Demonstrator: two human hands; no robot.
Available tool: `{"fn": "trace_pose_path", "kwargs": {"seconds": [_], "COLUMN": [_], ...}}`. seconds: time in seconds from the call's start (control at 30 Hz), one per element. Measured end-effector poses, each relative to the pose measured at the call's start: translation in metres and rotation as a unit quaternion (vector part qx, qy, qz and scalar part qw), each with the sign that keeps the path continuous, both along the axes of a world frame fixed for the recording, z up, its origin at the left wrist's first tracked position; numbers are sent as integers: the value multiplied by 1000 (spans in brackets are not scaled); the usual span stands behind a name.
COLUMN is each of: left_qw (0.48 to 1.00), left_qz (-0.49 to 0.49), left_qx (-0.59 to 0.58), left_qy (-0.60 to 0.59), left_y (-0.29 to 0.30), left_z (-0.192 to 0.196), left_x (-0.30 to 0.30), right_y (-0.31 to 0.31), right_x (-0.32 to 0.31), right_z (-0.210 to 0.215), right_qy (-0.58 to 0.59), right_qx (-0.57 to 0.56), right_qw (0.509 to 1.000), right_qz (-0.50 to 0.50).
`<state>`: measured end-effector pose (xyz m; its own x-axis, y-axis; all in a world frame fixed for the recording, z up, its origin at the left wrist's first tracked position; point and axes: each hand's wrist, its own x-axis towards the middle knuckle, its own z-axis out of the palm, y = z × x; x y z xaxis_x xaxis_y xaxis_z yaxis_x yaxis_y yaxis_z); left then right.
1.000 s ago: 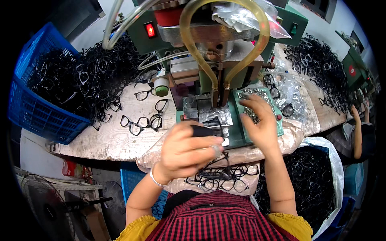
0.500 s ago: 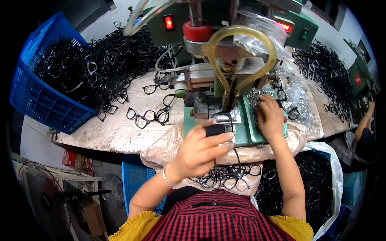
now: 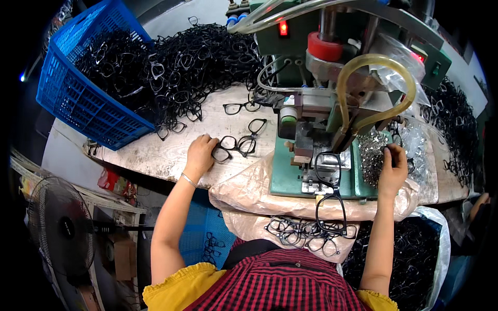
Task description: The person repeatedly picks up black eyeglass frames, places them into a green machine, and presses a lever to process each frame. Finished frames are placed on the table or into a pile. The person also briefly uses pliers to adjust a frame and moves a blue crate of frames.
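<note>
My left hand (image 3: 199, 154) rests on the worn tabletop (image 3: 155, 153), fingertips touching a black eyeglass frame (image 3: 234, 145) lying there. My right hand (image 3: 392, 168) reaches into a heap of small shiny metal parts (image 3: 372, 155) on the green press machine's base (image 3: 286, 179), fingers pinched on them. Another black eyeglass frame (image 3: 328, 166) sits in the machine's fixture and hangs over the front edge. Several finished frames (image 3: 298, 233) lie in the cloth on my lap.
A blue plastic crate (image 3: 78, 103) full of black frames stands at the left, beside a big pile of frames (image 3: 202, 62). More frames heap at the far right (image 3: 456, 124). A fan (image 3: 59, 228) stands below left. Yellow hose (image 3: 378, 67) loops from the machine.
My left hand left the frame at the machine and moved left onto the table to a loose frame. My right hand stayed at the metal parts. The camera view shifted left.
</note>
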<state>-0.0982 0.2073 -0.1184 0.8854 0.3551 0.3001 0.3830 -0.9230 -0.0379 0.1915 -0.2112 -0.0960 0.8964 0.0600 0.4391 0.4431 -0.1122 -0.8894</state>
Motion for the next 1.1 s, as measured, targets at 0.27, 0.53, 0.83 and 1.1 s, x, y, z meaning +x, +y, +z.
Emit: {"fn": "trace_pose_path", "kwargs": {"seconds": [0.27, 0.53, 0.83, 1.1], "left_qw": [939, 972, 936, 621], "left_qz": [317, 203, 150, -245], "left_qx": [-53, -68, -76, -591], "left_qy": [-126, -95, -310, -452], "left_y": [182, 112, -14, -180], "left_z": [-9, -41, 8, 149], "left_x": [-60, -21, 35, 72], "right_y": [-29, -56, 4, 57], "right_x": [0, -39, -17, -58], "right_z": [10, 3, 16, 69], "right_qy": [56, -41, 223, 38], "right_qx": [-97, -167, 178, 75], "right_qw": [994, 985, 954, 984], "right_qz": [5, -31, 95, 157]}}
